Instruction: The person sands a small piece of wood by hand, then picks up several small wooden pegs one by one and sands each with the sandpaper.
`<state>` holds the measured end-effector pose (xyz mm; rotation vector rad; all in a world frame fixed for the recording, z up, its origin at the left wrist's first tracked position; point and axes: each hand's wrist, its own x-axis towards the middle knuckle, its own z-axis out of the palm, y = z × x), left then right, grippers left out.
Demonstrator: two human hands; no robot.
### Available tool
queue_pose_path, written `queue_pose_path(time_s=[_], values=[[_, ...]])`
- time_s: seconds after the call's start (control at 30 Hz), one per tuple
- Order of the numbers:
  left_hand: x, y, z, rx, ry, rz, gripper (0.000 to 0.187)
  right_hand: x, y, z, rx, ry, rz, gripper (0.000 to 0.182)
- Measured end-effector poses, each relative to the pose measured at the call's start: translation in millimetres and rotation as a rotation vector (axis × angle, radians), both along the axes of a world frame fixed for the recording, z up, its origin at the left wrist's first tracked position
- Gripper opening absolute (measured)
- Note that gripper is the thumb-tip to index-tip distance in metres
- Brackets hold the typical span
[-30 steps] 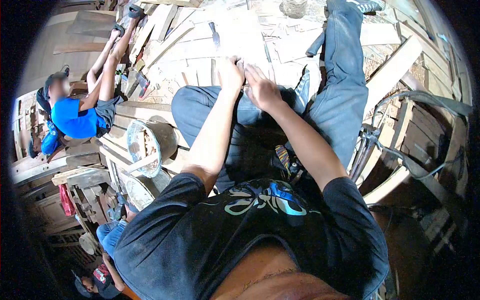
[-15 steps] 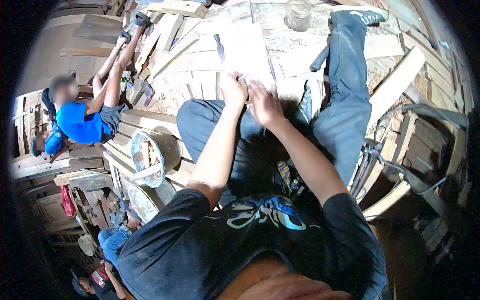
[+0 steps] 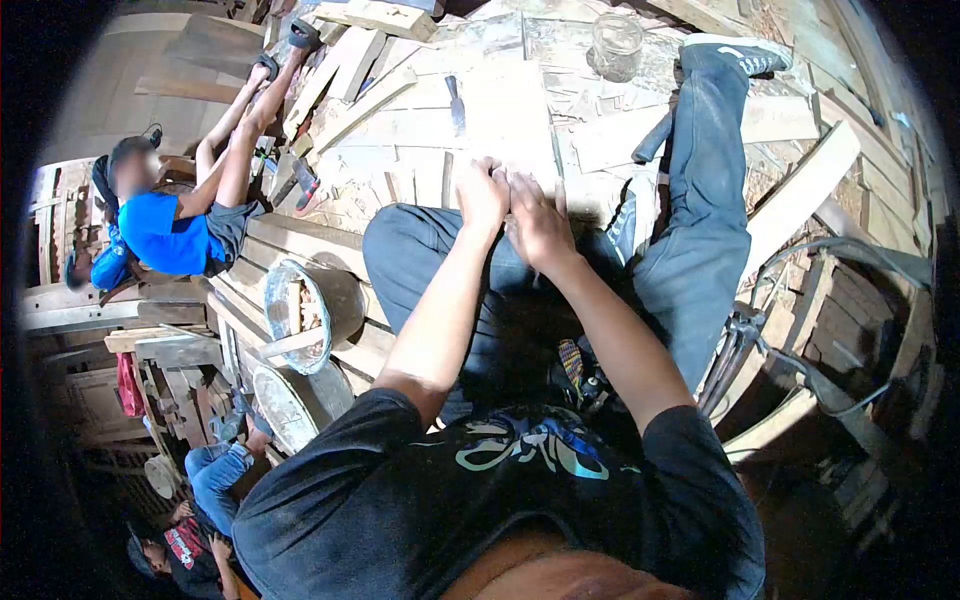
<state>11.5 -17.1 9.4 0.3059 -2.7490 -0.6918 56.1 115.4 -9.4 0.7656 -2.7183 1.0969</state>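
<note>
A pale board (image 3: pixel 505 115), washed out by bright light, stretches away from my lap. At its near end my left hand (image 3: pixel 483 197) is closed with the fingers curled; what they hold, if anything, is hidden. Right beside it, my right hand (image 3: pixel 538 225) lies with its fingers stretched forward over the board's near edge, the thumb side towards the left hand. Left of the board lies a dark, narrow tool with a blade-like end (image 3: pixel 456 105). My legs in dark trousers (image 3: pixel 690 180) are spread around the work spot.
A bucket of wood pieces (image 3: pixel 305 315) and a second round container (image 3: pixel 285 410) stand at left. A clear jar (image 3: pixel 617 48) is at the back. Planks (image 3: pixel 805 190) and cables (image 3: pixel 850 245) lie at right. A person in blue (image 3: pixel 165 235) sits at left, another person (image 3: pixel 190 550) lower left.
The whole view has shifted slightly, with things at the top appearing lower and further right. Both hands stay together at the board's near end.
</note>
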Motion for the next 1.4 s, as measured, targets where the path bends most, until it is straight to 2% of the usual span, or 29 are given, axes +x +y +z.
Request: queue_pose_path(time_s=[0.07, 0.1, 0.13, 0.23, 0.3, 0.33, 0.37, 0.5, 0.6, 0.73, 0.77, 0.8, 0.9, 1.0, 1.03, 1.1, 1.13, 1.2, 1.27, 1.33, 1.4], values=[[-14, 1, -3, -0.069, 0.086, -0.022, 0.016, 0, 2, -1, -0.02, 0.004, 0.012, 0.054], [-20, 8, 7, -0.001, 0.001, 0.005, 0.016, -3, -2, -1, 0.048, -0.059, 0.007, 0.052], [-31, 6, -1, -0.03, 0.099, -0.013, 0.016, -3, -4, 0, 0.059, -0.081, 0.01, 0.05], [-38, 6, 3, -0.04, 0.033, -0.049, 0.017, -5, 0, 4, 0.101, -0.146, 0.033, 0.047], [-26, 8, 15, -0.037, -0.079, -0.053, 0.02, -3, -1, -10, 0.068, -0.07, 0.01, 0.057], [-17, 7, 11, -0.014, 0.022, -0.06, 0.018, -2, -1, -10, 0.051, -0.033, -0.001, 0.062], [-10, 4, 6, -0.005, 0.004, -0.039, 0.017, -1, 0, -11, -0.044, 0.052, -0.02, 0.064], [-8, 1, 3, -0.006, -0.05, -0.009, 0.017, -2, 1, -7, -0.029, -0.037, 0.025, 0.065], [-29, 6, 3, -0.065, 0.06, -0.037, 0.018, -2, -4, -9, 0.039, 0.0, -0.001, 0.051], [-35, 6, 9, -0.014, -0.035, -0.057, 0.02, -2, 0, 8, 0.039, -0.122, 0.014, 0.05], [-29, 5, 11, -0.039, 0.014, -0.081, 0.019, -3, 0, -1, 0.068, -0.071, 0.021, 0.051], [-24, 2, 7, 0.025, -0.048, -0.056, 0.018, -7, 2, 1, 0.045, -0.095, 0.026, 0.054], [-10, 6, 13, -0.022, 0.01, -0.055, 0.016, -14, 13, 17, -0.091, -0.155, 0.058, 0.064], [-10, 1, 4, -0.028, 0.047, -0.049, 0.015, -31, 27, 47, -0.716, -0.108, -0.034, 0.07], [-8, 0, 3, -0.025, 0.044, -0.049, 0.015, -32, 29, 60, -0.903, -0.179, 0.108, 0.078], [-8, 2, 7, -0.06, 0.002, -0.065, 0.016, -30, 42, 74, -0.866, -0.199, 0.171, 0.082], [-6, 6, 11, 0.002, -0.01, -0.044, 0.016, -31, 48, 77, -0.849, -0.204, 0.198, 0.085], [-12, -2, 1, -0.034, 0.0, -0.073, 0.014, -49, 53, 62, -1.246, -0.339, -0.069, 0.068], [-10, -1, -1, -0.081, 0.028, -0.056, 0.013, -56, 66, 55, -1.287, -0.294, -0.102, 0.062], [-9, 0, -1, -0.063, 0.044, -0.06, 0.014, -52, 55, 43, -1.049, -0.376, -0.044, 0.059], [-7, 3, 2, -0.052, 0.043, -0.058, 0.014, -47, 48, 47, -0.919, -0.218, -0.078, 0.057]])
